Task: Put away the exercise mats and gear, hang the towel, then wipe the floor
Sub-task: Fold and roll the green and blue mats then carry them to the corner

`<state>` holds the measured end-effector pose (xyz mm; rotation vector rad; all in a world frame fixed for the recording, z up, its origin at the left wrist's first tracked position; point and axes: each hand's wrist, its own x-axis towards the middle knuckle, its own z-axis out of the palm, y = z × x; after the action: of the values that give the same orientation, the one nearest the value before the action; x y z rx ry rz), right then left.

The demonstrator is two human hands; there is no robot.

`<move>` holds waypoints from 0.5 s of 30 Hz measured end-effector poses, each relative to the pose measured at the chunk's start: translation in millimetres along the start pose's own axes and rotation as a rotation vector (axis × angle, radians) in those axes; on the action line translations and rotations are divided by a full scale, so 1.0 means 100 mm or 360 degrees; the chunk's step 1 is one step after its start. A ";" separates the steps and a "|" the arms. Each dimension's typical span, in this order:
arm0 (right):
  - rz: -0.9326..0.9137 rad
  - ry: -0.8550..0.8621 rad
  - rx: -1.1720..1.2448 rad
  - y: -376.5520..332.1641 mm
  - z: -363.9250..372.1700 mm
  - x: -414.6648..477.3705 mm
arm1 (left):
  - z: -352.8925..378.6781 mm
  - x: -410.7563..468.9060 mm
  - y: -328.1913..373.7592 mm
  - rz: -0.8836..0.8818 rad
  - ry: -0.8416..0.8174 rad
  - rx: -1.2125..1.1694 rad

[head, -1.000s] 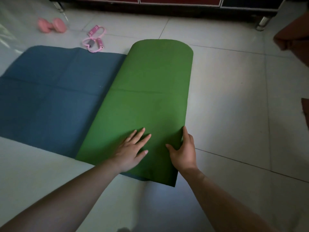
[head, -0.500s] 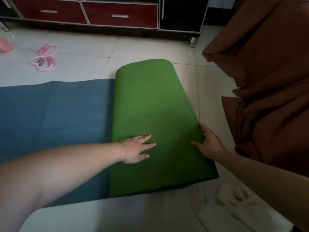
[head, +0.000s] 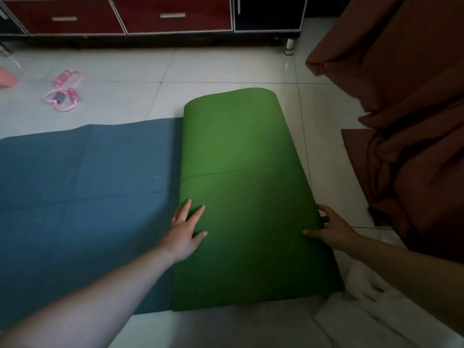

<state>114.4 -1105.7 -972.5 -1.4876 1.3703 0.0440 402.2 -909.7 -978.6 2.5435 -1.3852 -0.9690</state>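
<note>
An exercise mat lies on the tiled floor, blue on its upper face [head: 82, 187]. Its right end is folded over, showing the green underside [head: 241, 172]. My left hand [head: 187, 229] rests flat with straight fingers on the left edge of the green fold. My right hand [head: 329, 228] holds the fold's right edge, thumb on top and fingers curled under it. A pink resistance band [head: 65, 91] lies at the far left. Beside it, part of a pink dumbbell [head: 6, 76] shows at the frame's edge. A white towel [head: 371, 305] lies crumpled at the lower right.
A low cabinet with red drawers [head: 120, 16] runs along the back on metal legs. Brown fabric [head: 406, 116] drapes down on the right, close to the mat's edge. Pale floor tiles [head: 226, 69] lie between mat and cabinet.
The view swung right and up, bringing the cabinet, brown fabric and white towel into sight. My left hand slid toward the green fold's left edge; my right hand stays on its right edge.
</note>
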 end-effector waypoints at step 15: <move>-0.0250 0.0343 0.0025 0.04 -0.02 -0.11 | 0.16 0.24 0.00 0.0039 0.0193 -0.0227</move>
<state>106.3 -1098.5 -967.6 -1.6184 1.4144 -0.2319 402.7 -925.0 -1002.9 2.4317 -1.2639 -0.8605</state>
